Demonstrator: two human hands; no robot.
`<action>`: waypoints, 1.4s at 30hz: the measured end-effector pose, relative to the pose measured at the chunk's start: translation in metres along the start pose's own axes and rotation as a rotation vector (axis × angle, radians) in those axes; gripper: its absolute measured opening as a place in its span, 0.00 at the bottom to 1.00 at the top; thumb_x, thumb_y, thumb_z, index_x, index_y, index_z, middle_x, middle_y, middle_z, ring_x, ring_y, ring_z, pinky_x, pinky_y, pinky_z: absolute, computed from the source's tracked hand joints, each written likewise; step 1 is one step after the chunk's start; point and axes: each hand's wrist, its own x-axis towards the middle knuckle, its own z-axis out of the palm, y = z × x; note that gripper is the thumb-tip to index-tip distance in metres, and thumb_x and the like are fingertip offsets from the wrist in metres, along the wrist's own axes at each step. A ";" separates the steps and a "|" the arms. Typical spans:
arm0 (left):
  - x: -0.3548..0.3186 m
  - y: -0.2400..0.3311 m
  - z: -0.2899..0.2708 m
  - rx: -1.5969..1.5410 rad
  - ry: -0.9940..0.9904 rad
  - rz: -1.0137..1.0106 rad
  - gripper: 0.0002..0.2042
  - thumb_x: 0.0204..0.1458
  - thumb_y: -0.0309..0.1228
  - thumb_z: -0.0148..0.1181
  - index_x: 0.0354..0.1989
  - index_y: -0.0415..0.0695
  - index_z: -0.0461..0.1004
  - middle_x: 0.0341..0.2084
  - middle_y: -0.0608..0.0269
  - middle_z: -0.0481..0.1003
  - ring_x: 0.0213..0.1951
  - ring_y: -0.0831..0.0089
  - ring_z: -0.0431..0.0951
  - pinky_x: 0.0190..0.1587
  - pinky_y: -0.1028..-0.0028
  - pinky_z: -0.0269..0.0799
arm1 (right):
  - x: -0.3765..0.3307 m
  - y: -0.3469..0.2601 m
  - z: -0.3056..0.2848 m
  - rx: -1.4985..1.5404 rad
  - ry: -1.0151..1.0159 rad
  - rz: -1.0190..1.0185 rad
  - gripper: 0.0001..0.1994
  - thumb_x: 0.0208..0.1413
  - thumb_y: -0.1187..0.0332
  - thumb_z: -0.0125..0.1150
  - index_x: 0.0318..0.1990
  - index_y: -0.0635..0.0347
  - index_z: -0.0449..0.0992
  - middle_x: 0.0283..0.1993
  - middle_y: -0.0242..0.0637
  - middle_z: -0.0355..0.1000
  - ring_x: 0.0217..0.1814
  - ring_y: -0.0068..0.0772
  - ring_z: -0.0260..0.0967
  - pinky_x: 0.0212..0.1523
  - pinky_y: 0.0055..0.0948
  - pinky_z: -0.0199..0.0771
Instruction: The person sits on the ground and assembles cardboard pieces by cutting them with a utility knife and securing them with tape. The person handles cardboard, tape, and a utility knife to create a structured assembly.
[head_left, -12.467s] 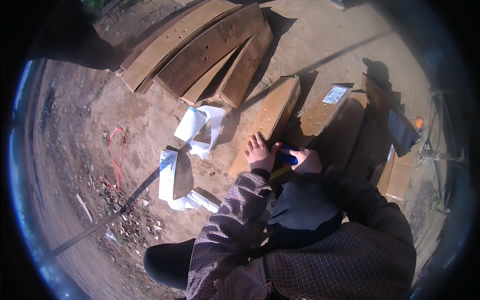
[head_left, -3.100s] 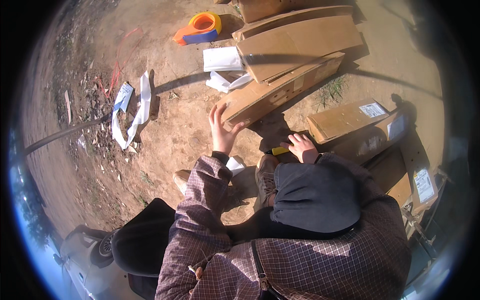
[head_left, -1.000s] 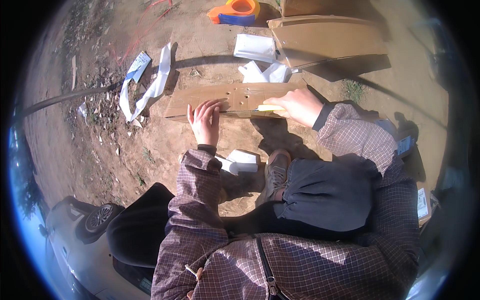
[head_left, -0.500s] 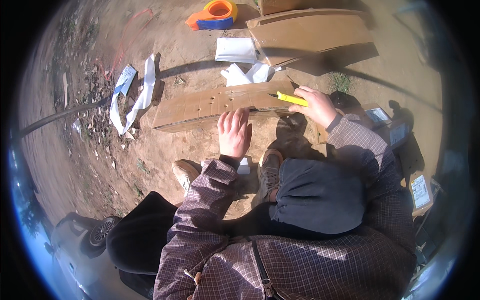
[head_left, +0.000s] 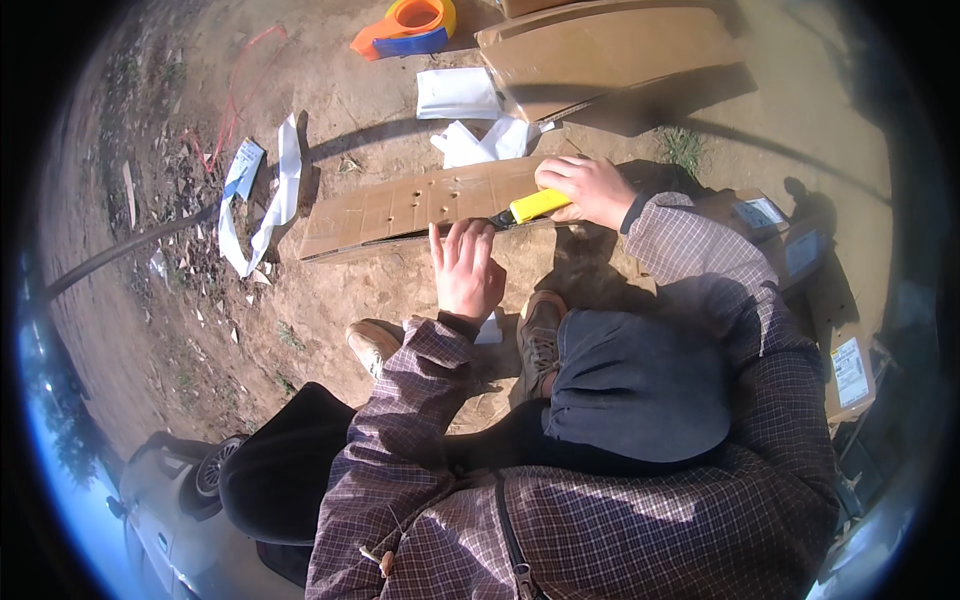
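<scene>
Cardboard strip [head_left: 400,207] lies left-right; knife [head_left: 528,208] blade pts left.

Cardboard strip [head_left: 410,205] lies flat on the dirt ground [head_left: 330,320], running left to right in front of the person. Left hand [head_left: 466,272] rests on its near edge; right hand [head_left: 590,188] sits on its right end, gripping a knife [head_left: 528,208] that lies between the two hands. Shoes [head_left: 540,335] just behind the left hand. Paper scraps [head_left: 470,115] beyond the strip. Big cardboard sheet [head_left: 600,50] farther back, right. Tape roll [head_left: 408,25] far back, left of the sheet. Torn paper band [head_left: 262,195] left of the strip. Boxes [head_left: 850,365] far right.
</scene>
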 end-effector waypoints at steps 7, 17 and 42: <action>0.002 0.008 -0.004 -0.033 -0.095 -0.036 0.27 0.38 0.28 0.59 0.52 0.35 0.69 0.67 0.40 0.62 0.74 0.45 0.53 0.73 0.35 0.35 | -0.004 0.000 0.016 -0.051 0.223 0.143 0.21 0.52 0.46 0.68 0.44 0.47 0.72 0.30 0.36 0.76 0.37 0.42 0.79 0.31 0.39 0.79; 0.000 0.009 -0.011 -0.010 -0.115 -0.144 0.22 0.43 0.33 0.62 0.50 0.41 0.73 0.50 0.50 0.73 0.73 0.48 0.54 0.62 0.44 0.54 | -0.014 0.013 -0.017 0.327 0.219 0.457 0.24 0.58 0.49 0.70 0.50 0.59 0.72 0.36 0.51 0.77 0.38 0.57 0.76 0.38 0.40 0.75; 0.185 -0.167 0.064 -1.189 0.148 -0.875 0.14 0.60 0.36 0.66 0.37 0.35 0.78 0.28 0.62 0.80 0.27 0.78 0.79 0.29 0.76 0.72 | 0.094 -0.011 0.023 -0.147 0.054 0.502 0.36 0.60 0.57 0.63 0.74 0.43 0.56 0.35 0.48 0.80 0.34 0.51 0.80 0.33 0.47 0.79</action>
